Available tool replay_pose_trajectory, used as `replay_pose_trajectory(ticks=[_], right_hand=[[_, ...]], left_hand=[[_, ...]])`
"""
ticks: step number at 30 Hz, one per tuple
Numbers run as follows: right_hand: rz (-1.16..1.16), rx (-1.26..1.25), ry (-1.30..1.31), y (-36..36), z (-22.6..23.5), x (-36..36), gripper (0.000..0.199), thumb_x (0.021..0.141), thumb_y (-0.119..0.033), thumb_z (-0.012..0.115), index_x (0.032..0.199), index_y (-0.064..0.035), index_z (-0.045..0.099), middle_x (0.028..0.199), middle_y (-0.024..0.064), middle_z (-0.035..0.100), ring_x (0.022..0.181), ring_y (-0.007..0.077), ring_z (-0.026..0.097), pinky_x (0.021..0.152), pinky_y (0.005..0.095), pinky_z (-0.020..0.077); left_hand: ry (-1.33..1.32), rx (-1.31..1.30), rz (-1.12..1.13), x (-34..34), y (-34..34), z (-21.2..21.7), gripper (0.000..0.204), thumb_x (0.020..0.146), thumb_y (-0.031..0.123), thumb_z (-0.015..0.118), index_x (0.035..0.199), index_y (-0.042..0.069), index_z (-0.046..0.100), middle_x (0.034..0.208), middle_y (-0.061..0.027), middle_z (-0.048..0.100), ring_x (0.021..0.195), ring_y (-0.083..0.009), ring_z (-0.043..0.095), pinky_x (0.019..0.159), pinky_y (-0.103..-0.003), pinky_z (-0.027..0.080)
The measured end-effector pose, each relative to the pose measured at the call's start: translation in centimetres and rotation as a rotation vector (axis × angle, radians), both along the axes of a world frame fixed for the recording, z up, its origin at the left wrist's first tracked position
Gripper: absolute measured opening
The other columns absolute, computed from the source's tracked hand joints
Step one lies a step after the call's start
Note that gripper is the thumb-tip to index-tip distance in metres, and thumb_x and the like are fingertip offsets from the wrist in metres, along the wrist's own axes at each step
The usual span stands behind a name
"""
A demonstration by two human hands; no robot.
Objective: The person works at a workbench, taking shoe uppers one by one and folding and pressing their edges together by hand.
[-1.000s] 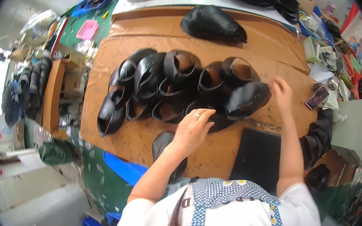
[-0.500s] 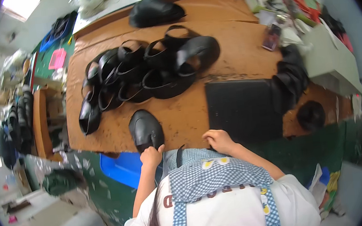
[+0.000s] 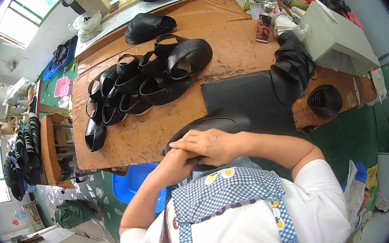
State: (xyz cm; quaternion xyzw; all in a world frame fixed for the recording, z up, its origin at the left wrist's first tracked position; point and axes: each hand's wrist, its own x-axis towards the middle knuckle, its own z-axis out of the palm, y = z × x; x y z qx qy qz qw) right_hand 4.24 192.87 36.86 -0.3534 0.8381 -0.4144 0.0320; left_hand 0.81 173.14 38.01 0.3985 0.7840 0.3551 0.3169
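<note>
Both my hands on one black shoe upper
My left hand (image 3: 173, 164) and right hand (image 3: 209, 145) are together, clamped on the shoe upper (image 3: 214, 123) at the tabletop's (image 3: 156, 126) near edge.

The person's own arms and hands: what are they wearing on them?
Both forearms are bare, and the left hand and right hand wear no gloves. Short white sleeves end at the upper arms. A blue-and-white checked apron bib with small yellow flower decorations lies over the white shirt between the arms.

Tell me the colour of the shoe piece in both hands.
Black shoe piece, clearest in the head view.
</note>
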Motion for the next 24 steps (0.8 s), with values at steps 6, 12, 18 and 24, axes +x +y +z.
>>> replay_pose_trajectory(ticks=[6, 12, 18, 24], right_hand=[[0.044, 0.373, -0.023, 2.9, 2.5, 2.0, 0.082, 0.074, -0.026, 0.078, 0.138, 0.0074, 0.040, 0.105, 0.0140, 0.063, 0.103, 0.0267, 0.060, 0.085, 0.0362, 0.0515], [-0.043, 0.397, 0.127, 3.5, 3.4, 3.8, 0.066, 0.072, -0.034, 0.079, 0.121, 0.0023, 0.055, 0.094, 0.0105, 0.064, 0.093, 0.0237, 0.059, 0.076, 0.0349, 0.0497], [0.085, 0.340, -0.311, 6.7, 0.1, 4.3, 0.035, 0.081, -0.039, 0.073, 0.078, -0.0043, 0.068, 0.079, 0.0058, 0.063, 0.088, 0.0263, 0.057, 0.073, 0.0376, 0.0505], [-0.201, 0.052, 0.117, 4.9, -0.9, 6.6, 0.017, 0.079, -0.019, 0.072, 0.072, -0.0042, 0.066, 0.074, 0.0047, 0.061, 0.084, 0.0218, 0.058, 0.068, 0.0316, 0.0500]], left_hand=[[-0.516, -0.193, 0.010, -0.6, 2.4, 0.9, 0.033, 0.088, 0.009, 0.067, 0.119, -0.001, 0.062, 0.110, -0.0124, 0.068, 0.103, -0.0212, 0.063, 0.092, -0.033, 0.049], [-0.631, -0.230, 0.013, -0.3, 2.7, -2.5, 0.029, 0.086, 0.015, 0.073, 0.110, 0.001, 0.063, 0.101, -0.0076, 0.068, 0.097, -0.0156, 0.062, 0.084, -0.031, 0.049], [-0.031, -0.027, -0.117, 2.0, 4.6, 1.9, 0.020, 0.079, 0.014, 0.071, 0.091, 0.002, 0.061, 0.083, -0.0160, 0.065, 0.084, -0.0323, 0.065, 0.074, -0.041, 0.050], [-0.125, -0.048, -0.063, 0.8, 4.3, 0.3, 0.017, 0.080, 0.012, 0.070, 0.093, 0.001, 0.068, 0.087, -0.0137, 0.068, 0.084, -0.0300, 0.065, 0.076, -0.039, 0.050]])
